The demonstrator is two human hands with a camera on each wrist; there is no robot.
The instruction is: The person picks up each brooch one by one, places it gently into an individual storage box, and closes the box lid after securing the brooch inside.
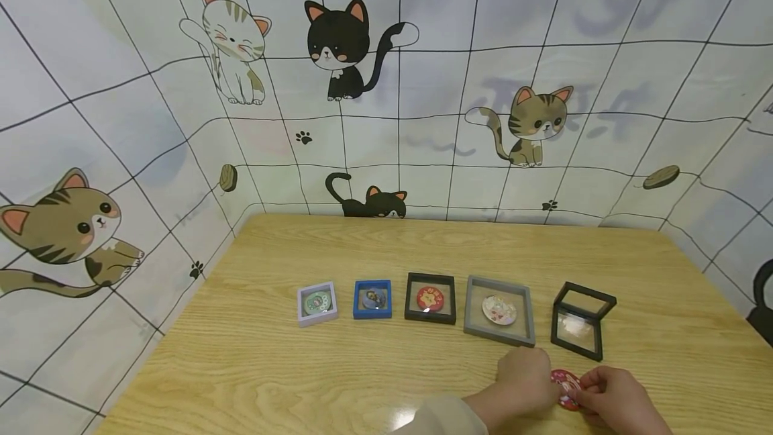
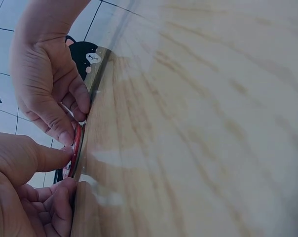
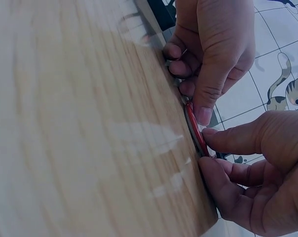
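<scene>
Near the table's front right, a round red button badge with a printed picture lies low over the wood, between both hands. My left hand holds its left edge, thumb on the face and the other fingers curled beside it. From the opposite side my right hand pinches the rim between thumb and forefinger. Both wrist views show the badge edge-on, close against the tabletop. Just behind the hands a black display frame stands hinged open, with clear film and no badge inside.
Left of the open frame stand closed frames in a row: grey, black, blue and lilac, each with a round badge inside. A cat-print sheet surrounds the wooden table. A black object is at the far right.
</scene>
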